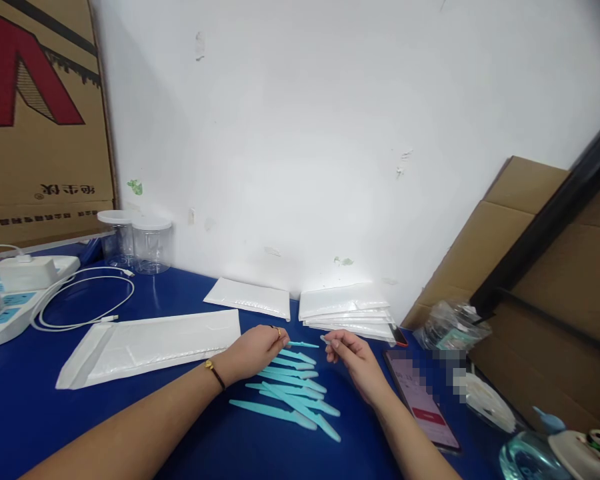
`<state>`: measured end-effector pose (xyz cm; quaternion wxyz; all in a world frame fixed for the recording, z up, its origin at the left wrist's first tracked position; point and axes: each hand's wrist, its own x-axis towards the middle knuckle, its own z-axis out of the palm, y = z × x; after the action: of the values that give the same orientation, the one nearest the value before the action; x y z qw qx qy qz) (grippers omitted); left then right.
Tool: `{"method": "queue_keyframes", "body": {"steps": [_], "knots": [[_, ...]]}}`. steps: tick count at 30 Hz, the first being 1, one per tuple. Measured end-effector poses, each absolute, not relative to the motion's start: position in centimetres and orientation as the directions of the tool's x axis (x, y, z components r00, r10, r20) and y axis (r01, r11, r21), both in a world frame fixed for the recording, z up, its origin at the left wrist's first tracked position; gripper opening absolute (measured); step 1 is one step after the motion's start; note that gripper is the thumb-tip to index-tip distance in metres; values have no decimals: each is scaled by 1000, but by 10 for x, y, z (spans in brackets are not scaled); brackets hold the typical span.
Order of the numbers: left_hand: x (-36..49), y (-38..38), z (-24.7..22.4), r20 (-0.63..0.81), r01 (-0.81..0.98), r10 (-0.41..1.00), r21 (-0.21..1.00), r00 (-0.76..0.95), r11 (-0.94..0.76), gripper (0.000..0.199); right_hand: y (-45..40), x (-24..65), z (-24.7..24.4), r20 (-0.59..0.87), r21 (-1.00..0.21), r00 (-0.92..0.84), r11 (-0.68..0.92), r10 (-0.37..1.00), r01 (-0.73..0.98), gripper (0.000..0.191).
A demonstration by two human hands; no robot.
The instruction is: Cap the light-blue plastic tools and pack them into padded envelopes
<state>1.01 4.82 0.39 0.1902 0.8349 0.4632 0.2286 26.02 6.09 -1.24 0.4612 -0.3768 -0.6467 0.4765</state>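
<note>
Several light-teal plastic sticks with clear caps [275, 409] lie side by side on the blue tabletop, two of them crossing. Above them, my left hand [260, 350] pinches the left end of one thin teal stick [304, 345], whose tip points right. A small translucent cap [325, 340] is between the thumb and fingers of my right hand [353, 357], just right of that tip and apart from it. A large white padded envelope [155, 343] lies beside my left hand. Smaller white padded envelopes [345, 300] are stacked behind my right hand, and another [250, 297] lies left of them.
A phone [420, 400] lies right of my right forearm. Two clear lidded jars [153, 247], a white cable [130, 287] and a power strip [25, 307] are at left. Bagged items [453, 327] and a clear teal container [527, 457] stand at right.
</note>
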Motion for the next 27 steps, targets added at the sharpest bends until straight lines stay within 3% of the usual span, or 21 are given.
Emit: {"method": "queue_keyframes", "body": {"steps": [14,27], "knots": [[11,46,9,195,674,860,550,472,-494,41,57,260,-12,337,-797,-353,464,873,387,26],[18,46,-1,224,672,818,479,529,-565,39,48,250,-9,363,-733,-419,532,832,424,22]]}}
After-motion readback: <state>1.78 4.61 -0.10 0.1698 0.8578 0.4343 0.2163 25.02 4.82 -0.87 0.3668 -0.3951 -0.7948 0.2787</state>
